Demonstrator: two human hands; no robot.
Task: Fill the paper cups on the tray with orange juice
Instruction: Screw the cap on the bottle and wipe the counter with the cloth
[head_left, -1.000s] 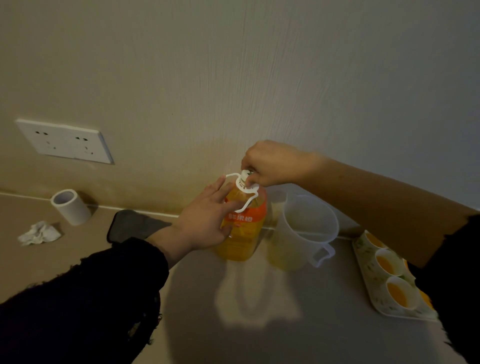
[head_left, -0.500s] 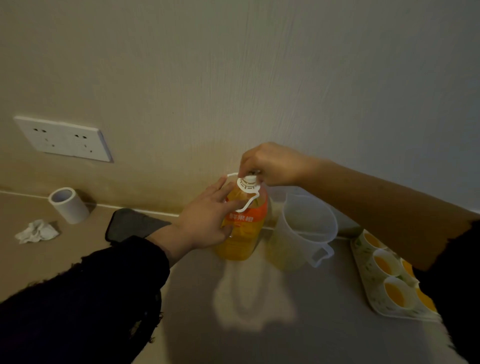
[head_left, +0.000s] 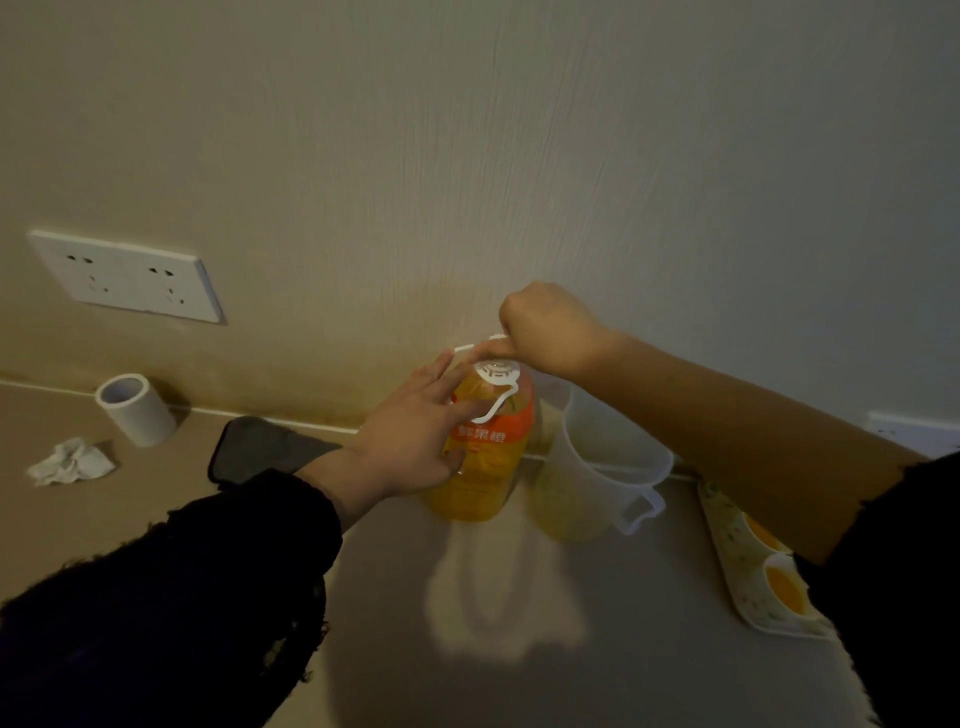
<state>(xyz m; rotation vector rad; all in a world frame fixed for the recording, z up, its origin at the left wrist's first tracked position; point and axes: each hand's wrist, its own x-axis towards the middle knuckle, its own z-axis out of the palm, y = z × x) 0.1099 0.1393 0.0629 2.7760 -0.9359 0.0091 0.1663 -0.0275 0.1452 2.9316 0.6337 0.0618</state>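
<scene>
Where counter meets wall, I see the juice bottle (head_left: 480, 467) upright and mostly full, just beside a clear jug (head_left: 602, 467) with pale yellow liquid low down. Paper cups (head_left: 784, 592) on the tray (head_left: 727, 566), far right, hold juice. My left hand (head_left: 410, 441) rests straight-fingered on the bottle; my right hand (head_left: 550, 332) pinches its white carry strap (head_left: 475, 345).

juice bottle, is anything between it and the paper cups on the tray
Yes: the clear jug stands right beside the juice bottle, between it and the tray with the paper cups. The right hand grips the bottle's white handle.
</scene>
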